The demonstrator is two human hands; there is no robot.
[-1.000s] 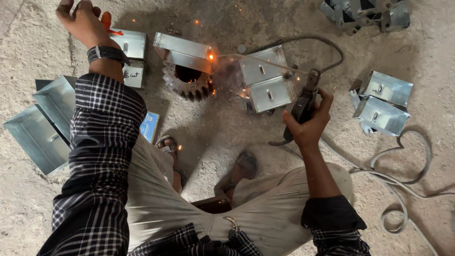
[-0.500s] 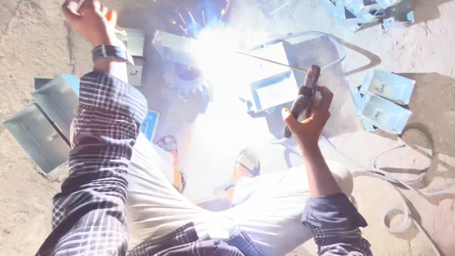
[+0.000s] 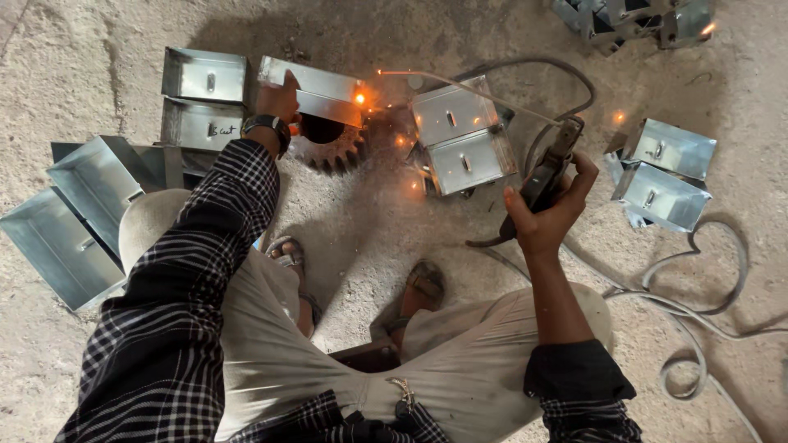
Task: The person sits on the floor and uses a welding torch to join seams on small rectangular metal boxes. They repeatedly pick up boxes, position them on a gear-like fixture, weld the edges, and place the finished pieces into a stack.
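Observation:
My right hand grips a dark welding electrode holder; its thin rod reaches left toward a glowing orange spot on a shiny metal box. That box rests on a dark toothed gear. My left hand, with a watch on the wrist, lies on the box's left part and holds it. Small sparks glow on the ground around the gear.
More sheet-metal boxes lie around: two at the upper left, two beside the gear, two at the right, several at the top right. Flat trays lie at the left. Cables loop at right. My sandalled feet rest below.
The bright welding flash of half a second ago has died to a small glow. My left hand has come down from the top edge onto the box on the gear.

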